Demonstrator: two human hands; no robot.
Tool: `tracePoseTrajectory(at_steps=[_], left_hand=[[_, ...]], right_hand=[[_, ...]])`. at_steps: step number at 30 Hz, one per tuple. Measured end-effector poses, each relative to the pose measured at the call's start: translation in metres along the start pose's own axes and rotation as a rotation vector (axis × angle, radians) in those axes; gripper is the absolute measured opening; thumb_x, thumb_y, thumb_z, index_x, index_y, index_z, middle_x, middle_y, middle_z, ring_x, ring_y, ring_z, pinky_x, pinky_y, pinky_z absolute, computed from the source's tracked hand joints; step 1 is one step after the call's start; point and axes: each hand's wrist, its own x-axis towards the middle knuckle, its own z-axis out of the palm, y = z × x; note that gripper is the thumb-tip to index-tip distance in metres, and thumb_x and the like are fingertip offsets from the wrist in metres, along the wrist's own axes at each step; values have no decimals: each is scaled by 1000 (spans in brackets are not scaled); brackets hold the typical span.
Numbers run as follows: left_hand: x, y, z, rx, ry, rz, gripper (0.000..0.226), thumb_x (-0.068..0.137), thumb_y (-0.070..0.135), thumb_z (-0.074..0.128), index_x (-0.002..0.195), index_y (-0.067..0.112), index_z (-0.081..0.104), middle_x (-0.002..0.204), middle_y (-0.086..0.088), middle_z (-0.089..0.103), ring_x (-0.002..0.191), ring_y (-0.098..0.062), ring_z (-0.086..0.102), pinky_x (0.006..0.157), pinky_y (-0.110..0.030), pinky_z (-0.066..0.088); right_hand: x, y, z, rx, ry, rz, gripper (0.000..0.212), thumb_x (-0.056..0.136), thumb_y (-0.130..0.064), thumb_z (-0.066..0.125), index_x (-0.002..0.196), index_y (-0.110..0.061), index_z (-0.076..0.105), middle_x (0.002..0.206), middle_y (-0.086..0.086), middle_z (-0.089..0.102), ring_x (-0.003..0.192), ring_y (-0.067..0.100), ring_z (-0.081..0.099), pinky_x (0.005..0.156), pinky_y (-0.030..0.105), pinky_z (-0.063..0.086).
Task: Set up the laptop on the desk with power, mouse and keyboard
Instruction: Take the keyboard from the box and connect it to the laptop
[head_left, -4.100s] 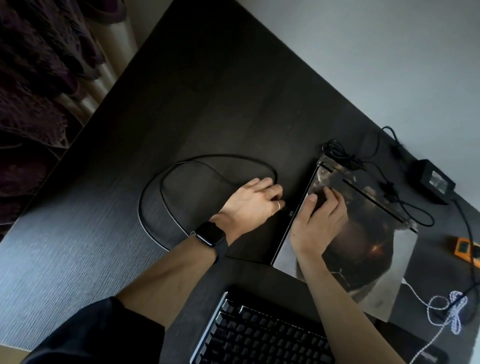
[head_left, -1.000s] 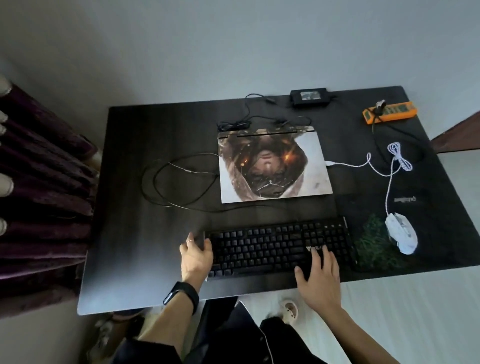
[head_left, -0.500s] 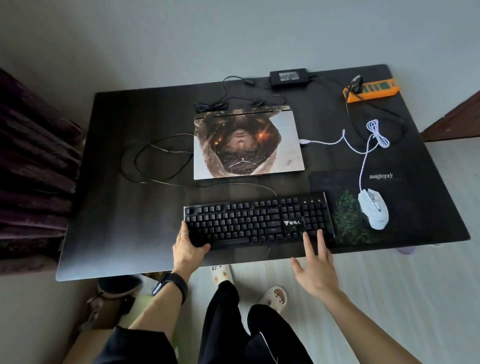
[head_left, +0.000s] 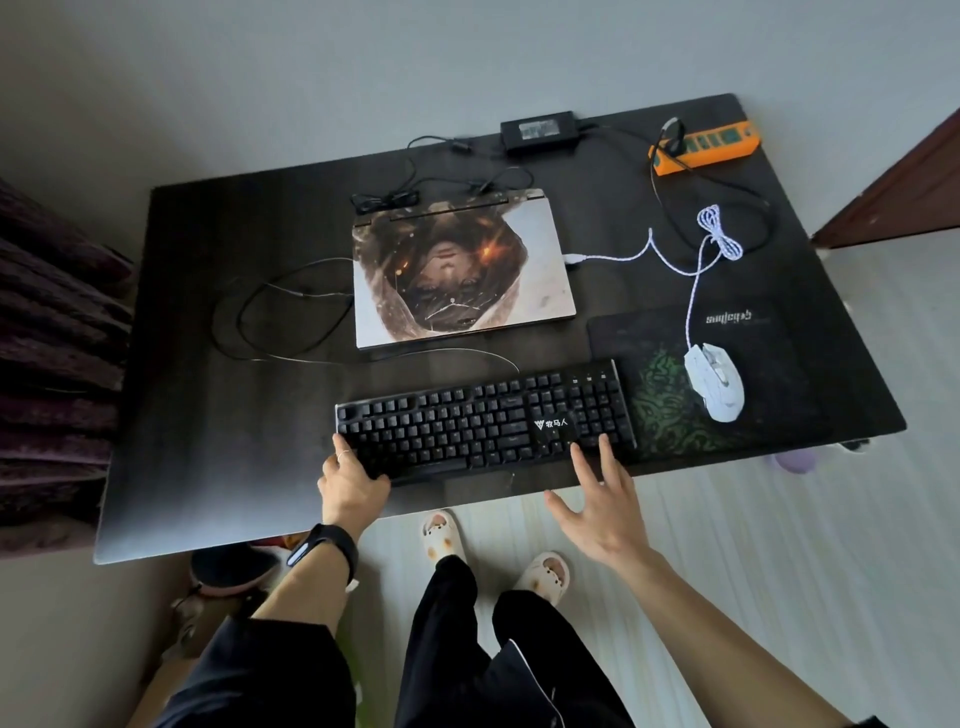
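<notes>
The closed laptop (head_left: 462, 275), its lid covered by a picture, lies at the middle of the dark desk (head_left: 208, 441). A black keyboard (head_left: 483, 418) sits in front of it near the desk's front edge. My left hand (head_left: 350, 480) grips the keyboard's front left corner. My right hand (head_left: 602, 499) has its fingers spread, fingertips at the keyboard's front right edge. A white mouse (head_left: 714, 382) rests on a black and green mouse pad (head_left: 727, 431), its white cable (head_left: 670, 249) running to the laptop's right side. The power brick (head_left: 540, 130) lies at the back.
An orange power strip (head_left: 706, 145) lies at the desk's back right corner with a black plug in it. The keyboard's black cable (head_left: 275, 317) loops on the desk left of the laptop. A dark curtain (head_left: 47, 364) hangs at the left. My slippered feet stand under the front edge.
The view has pulled back from the laptop's left side to the whole desk. My hands went from the laptop to the keyboard, and my right hand has slid back off the keys.
</notes>
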Motion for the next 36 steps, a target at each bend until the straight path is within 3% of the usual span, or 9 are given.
tracePoseTrajectory(at_steps=[9, 13, 18, 25, 32, 36], left_hand=[[0, -9, -5, 79, 24, 11, 88, 85, 15, 59, 157, 12, 7, 147, -25, 34, 128, -49, 39, 112, -52, 32], [-1, -23, -12, 79, 31, -23, 86, 87, 17, 60, 158, 20, 12, 149, -21, 34, 130, -47, 39, 112, -51, 34], [-6, -24, -6, 10, 50, 18, 85, 87, 21, 67, 158, 23, 19, 156, -15, 32, 133, -44, 40, 115, -48, 33], [-7, -27, -4, -34, 54, 40, 86, 86, 23, 70, 157, 26, 21, 159, -13, 30, 138, -41, 36, 118, -44, 28], [-8, -27, -7, -13, 45, 47, 82, 88, 26, 69, 156, 32, 22, 161, -11, 27, 139, -40, 36, 118, -42, 30], [-12, -27, -11, 27, -1, 60, 81, 92, 30, 63, 157, 32, 16, 164, -12, 17, 141, -41, 31, 116, -43, 28]], right_hand=[[-7, -3, 6, 30, -69, -61, 81, 89, -74, 39, 158, -40, 12, 165, -10, -19, 154, 21, -1, 124, 46, 17], [-8, -4, 8, -22, -86, -103, 75, 93, -67, 41, 158, -40, 13, 166, -9, -19, 154, 21, -1, 124, 44, 15], [-3, 3, 8, -26, 1, -67, 71, 94, -57, 48, 156, -42, 17, 165, -13, -14, 153, 24, 6, 121, 43, 26], [-2, 14, 4, -65, -5, -101, 71, 94, -56, 49, 156, -43, 15, 164, -15, -17, 150, 23, 13, 116, 43, 35], [-6, 13, 5, -55, 5, -101, 70, 95, -52, 51, 157, -31, 25, 164, -15, -17, 147, 23, 19, 112, 40, 38], [-6, 12, 4, -43, -12, -115, 71, 96, -49, 52, 157, -27, 24, 165, -13, -18, 149, 24, 18, 114, 39, 36]])
